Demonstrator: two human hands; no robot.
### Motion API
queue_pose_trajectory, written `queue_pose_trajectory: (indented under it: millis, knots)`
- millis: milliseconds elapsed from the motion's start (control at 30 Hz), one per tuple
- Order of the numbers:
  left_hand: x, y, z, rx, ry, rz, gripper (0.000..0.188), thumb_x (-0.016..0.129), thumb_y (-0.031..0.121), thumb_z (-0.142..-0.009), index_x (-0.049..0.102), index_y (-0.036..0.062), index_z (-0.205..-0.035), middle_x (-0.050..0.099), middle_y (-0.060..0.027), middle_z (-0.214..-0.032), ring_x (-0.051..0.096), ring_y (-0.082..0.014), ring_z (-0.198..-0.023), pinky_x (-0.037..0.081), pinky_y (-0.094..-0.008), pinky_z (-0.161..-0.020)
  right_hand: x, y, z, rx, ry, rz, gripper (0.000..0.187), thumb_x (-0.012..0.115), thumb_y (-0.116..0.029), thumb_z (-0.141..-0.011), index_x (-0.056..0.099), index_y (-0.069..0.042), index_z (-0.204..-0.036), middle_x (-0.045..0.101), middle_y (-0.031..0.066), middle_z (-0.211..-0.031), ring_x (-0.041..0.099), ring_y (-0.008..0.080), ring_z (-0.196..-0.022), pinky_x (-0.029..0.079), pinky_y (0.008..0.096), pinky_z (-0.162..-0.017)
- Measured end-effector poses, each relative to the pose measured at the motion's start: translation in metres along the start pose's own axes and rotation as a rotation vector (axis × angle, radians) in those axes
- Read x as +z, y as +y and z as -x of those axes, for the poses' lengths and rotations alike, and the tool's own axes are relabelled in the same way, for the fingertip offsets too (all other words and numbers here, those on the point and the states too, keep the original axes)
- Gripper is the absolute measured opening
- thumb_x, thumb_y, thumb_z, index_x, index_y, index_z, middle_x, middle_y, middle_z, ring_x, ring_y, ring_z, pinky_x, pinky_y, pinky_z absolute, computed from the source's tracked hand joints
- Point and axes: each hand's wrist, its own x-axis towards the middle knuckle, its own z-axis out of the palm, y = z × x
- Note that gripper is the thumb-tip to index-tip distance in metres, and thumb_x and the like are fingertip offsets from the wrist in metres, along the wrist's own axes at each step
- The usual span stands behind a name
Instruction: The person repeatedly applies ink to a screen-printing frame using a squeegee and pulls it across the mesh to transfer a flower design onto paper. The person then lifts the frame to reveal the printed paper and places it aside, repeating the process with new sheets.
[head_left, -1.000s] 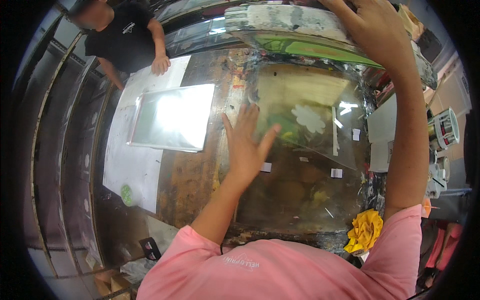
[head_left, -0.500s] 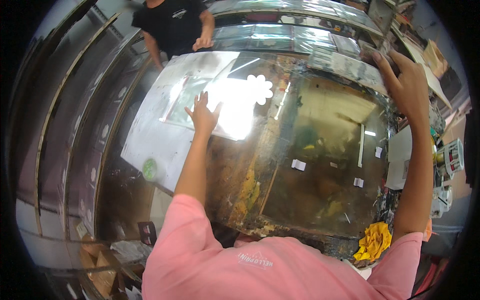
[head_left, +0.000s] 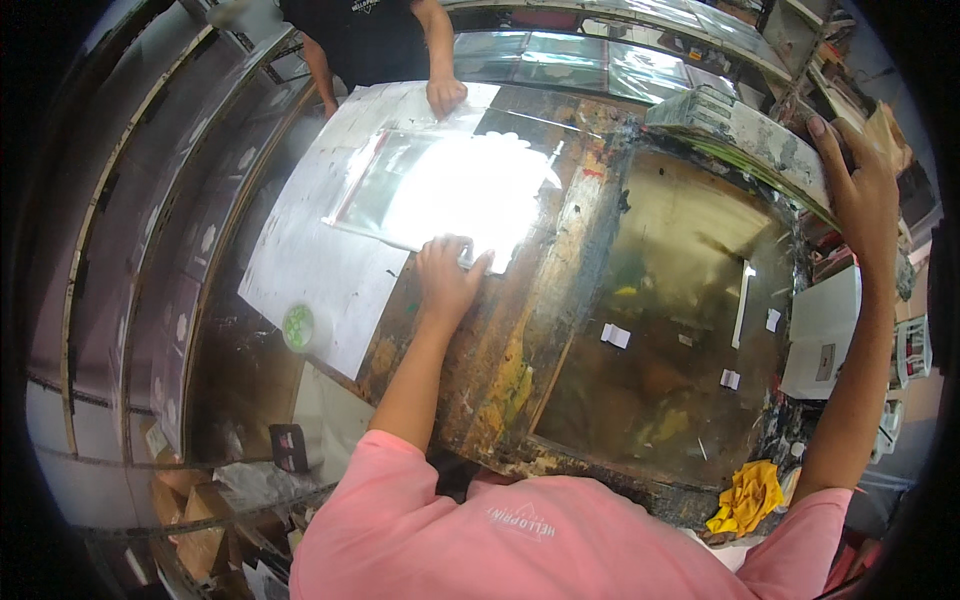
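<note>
Clear plastic sheet (head_left: 440, 185) under left hand (head_left: 447, 280) fingertips.

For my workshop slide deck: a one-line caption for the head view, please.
Left hand presses a clear plastic sheet on the stained print table while the right hand holds up the hinged screen frame.

Clear sheet and raised printing frame on a stained table

A clear plastic sheet (head_left: 440, 185), glaring white with reflected light and edged red on its left side, lies flat on white paper in the upper middle of the frame. A paint-crusted frame (head_left: 740, 135) at the upper right is tilted up off the table, above a glossy brown-gold plate (head_left: 670, 330) dotted with small white tabs, right of centre.
</note>
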Motion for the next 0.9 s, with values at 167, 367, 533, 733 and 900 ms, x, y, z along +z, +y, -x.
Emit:
queue_pose_trajectory:
  millis: [167, 367, 533, 733, 900]
  knots:
    - [-0.009, 0.003, -0.033, -0.127, -0.043, 0.022, 0.024, 0.08, 0.031, -0.091, 0.074, 0.0083, -0.094, 0.073, -0.0124, -0.1, 0.066, -0.0356, -0.099, 0.048, -0.0508, -0.095, -0.01, -0.005, 0.001, 0.04, -0.102, -0.05, 0.065, 0.062, -0.062, -0.101, 0.077, -0.001, -0.116, 0.074, 0.0237, -0.094, 0.073, 0.0379, -0.088, 0.054, 0.0461, -0.085]
    - [-0.024, 0.055, -0.052, 0.063, -0.312, 0.097, 0.035, 0.08, 0.04, -0.092, 0.076, 0.0086, -0.108, 0.076, -0.0146, -0.113, 0.071, -0.0354, -0.104, 0.041, -0.0558, -0.113, -0.011, -0.009, -0.009, -0.179, 0.042, -0.102, 0.059, 0.059, -0.057, -0.104, 0.074, 0.0, -0.101, 0.066, 0.022, -0.076, 0.062, 0.0382, -0.071, 0.049, 0.0443, -0.073]
    - [-0.008, 0.12, 0.0, 0.328, -0.531, -0.09, 0.106, 0.065, 0.088, -0.079, 0.06, 0.011, -0.151, 0.046, -0.0196, -0.165, 0.038, -0.0423, -0.154, 0.01, -0.0693, -0.128, -0.005, -0.007, 0.017, -0.137, 0.047, -0.012, 0.065, 0.062, -0.066, -0.099, 0.078, -0.003, -0.097, 0.07, 0.0212, -0.076, 0.066, 0.04, -0.066, 0.05, 0.0468, -0.064]
    - [0.042, 0.222, 0.015, 0.609, -0.667, 0.047, 0.122, 0.053, 0.098, -0.078, 0.052, 0.008, -0.16, 0.035, -0.0218, -0.172, 0.028, -0.0465, -0.16, -0.001, -0.07, -0.129, -0.016, -0.015, 0.024, -0.113, -0.012, -0.048, 0.074, 0.056, -0.067, -0.1, 0.075, -0.001, -0.075, 0.071, 0.0194, -0.069, 0.072, 0.037, -0.074, 0.048, 0.0534, -0.087]
    - [0.066, 0.288, 0.032, 0.717, -0.672, 0.152, 0.126, 0.054, 0.1, -0.075, 0.05, 0.0074, -0.161, 0.035, -0.0221, -0.172, 0.027, -0.0461, -0.161, -0.001, -0.0707, -0.128, -0.019, -0.01, 0.012, -0.171, -0.012, -0.093, 0.076, 0.051, -0.069, -0.102, 0.08, -0.002, -0.08, 0.073, 0.0195, -0.073, 0.072, 0.0379, -0.076, 0.048, 0.0521, -0.09]
